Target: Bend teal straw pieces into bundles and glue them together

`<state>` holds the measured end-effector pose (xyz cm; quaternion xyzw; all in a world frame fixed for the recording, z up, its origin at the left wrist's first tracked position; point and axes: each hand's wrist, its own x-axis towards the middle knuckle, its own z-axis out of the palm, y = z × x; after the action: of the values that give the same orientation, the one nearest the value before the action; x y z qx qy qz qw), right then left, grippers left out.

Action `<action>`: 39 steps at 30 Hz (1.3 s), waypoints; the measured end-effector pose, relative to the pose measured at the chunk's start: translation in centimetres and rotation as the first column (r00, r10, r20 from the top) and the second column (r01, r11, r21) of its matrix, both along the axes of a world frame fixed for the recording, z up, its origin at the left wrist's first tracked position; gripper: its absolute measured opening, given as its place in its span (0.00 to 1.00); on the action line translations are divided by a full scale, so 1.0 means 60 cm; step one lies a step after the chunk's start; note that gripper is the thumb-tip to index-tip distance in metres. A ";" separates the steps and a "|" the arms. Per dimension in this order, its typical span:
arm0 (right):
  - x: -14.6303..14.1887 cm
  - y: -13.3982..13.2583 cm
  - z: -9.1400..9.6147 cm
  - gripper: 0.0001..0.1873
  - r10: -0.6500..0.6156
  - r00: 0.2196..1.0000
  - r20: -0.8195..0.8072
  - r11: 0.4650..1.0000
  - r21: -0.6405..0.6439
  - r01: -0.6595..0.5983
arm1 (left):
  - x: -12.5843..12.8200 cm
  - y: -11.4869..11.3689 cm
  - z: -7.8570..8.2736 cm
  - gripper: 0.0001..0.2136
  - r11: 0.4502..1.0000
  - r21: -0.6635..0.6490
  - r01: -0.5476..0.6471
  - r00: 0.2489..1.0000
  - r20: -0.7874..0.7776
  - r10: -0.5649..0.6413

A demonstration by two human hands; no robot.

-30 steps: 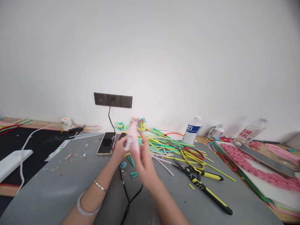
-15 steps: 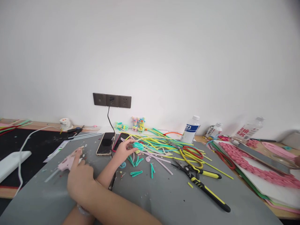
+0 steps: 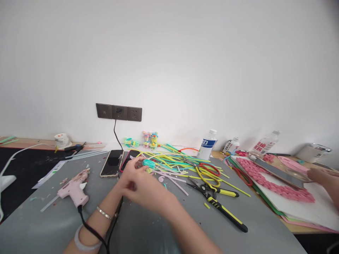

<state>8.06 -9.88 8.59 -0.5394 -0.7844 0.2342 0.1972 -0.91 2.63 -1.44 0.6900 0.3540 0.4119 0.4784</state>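
Plainly, a turquoise fuzzy craft piece sits at the near left side of a heap of pipe cleaners, pinched in the narrow grip of the left hand, while the right hand crosses in front, its fingertips partly hidden, so I cannot tell what its grip holds. Near the hands lie a pink-cased phone and a pale-framed phone, and farther left a pink hot-glue gun lies on its side on the grey bench. Rightward are red-handled scissors and black-and-yellow pliers.
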 end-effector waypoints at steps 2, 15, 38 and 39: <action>0.052 0.010 -0.011 0.03 -0.001 0.988 0.153 0.998 -0.057 0.010 | 0.000 0.001 0.000 0.21 1.000 0.007 -0.009 1.000 0.005 0.009; 0.166 0.034 -0.057 0.05 -0.275 0.913 0.301 0.924 -0.180 0.338 | 0.000 -0.013 0.019 0.20 0.998 0.011 -0.057 0.998 0.022 0.056; 0.235 0.053 -0.085 0.17 -0.135 0.891 -0.434 0.887 -0.453 -0.087 | 0.001 -0.017 0.017 0.23 0.997 -0.064 -0.051 0.995 0.081 0.057; 0.233 0.050 -0.086 0.15 -0.138 0.929 -0.344 0.902 -0.430 -0.026 | 0.001 -0.017 0.017 0.24 0.996 -0.068 -0.055 0.995 0.083 0.060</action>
<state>22.05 -6.86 3.40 -0.5388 -0.6472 0.4906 0.2237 -0.86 1.61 -0.42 0.6455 0.3664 0.4425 0.5033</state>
